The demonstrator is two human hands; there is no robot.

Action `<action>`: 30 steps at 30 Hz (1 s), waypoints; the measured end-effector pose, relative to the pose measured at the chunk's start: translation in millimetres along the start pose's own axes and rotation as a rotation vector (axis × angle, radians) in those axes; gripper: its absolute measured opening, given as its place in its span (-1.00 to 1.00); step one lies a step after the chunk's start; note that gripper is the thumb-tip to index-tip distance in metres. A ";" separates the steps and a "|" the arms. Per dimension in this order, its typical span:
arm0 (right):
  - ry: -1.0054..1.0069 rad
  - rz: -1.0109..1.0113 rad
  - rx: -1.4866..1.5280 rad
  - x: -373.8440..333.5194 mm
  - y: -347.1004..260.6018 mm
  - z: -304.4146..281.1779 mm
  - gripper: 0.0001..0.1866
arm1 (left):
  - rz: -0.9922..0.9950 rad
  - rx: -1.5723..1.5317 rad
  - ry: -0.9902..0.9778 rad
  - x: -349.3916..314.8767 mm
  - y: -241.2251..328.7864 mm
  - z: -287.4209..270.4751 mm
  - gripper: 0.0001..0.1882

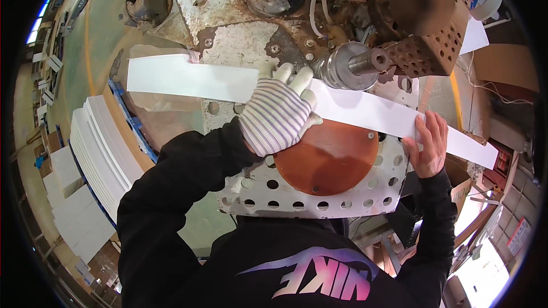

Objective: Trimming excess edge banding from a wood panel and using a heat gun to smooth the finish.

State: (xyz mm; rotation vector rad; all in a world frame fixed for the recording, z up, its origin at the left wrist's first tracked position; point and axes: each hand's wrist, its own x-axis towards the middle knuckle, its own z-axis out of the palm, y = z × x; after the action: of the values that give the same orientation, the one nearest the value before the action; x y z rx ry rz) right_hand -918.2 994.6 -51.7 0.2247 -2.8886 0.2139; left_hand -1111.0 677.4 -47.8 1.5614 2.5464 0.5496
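Over the brown disc (325,157), the gloved left hand (278,115) presses flat, fingers spread, on the white strip (365,108); the bare right hand (427,144) seemingly pinches its edge.

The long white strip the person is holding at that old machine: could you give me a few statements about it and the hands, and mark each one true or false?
1. The left hand wears a striped knit glove. True.
2. The right hand is gloved too. False: it is bare.
3. The white strip lies across the machine, above the round brown disc. True.
4. The right hand is well clear of the strip. False: its fingers grip the strip near its right end.
5. The white plate around the disc is solid. False: it is perforated with round holes.
6. A metal shaft sticks out just above the strip. True.
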 end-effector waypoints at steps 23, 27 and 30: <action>0.125 -0.012 0.004 31.7 -42.7 25.1 -0.48 | 0.157 0.119 0.186 7.7 -4.6 18.9 -0.57; 0.157 0.013 -0.008 38.8 -50.5 23.8 -0.47 | 0.088 0.070 0.078 7.6 -0.9 8.7 -0.57; 0.139 0.061 0.059 44.8 -56.8 26.4 -0.47 | 0.120 -0.030 0.085 5.9 -4.5 -5.0 -0.66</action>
State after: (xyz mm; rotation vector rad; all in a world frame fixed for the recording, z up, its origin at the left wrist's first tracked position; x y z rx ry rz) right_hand -957.5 928.7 -59.0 0.1269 -2.7560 0.3126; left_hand -1118.9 679.5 -44.2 1.7247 2.5038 0.6777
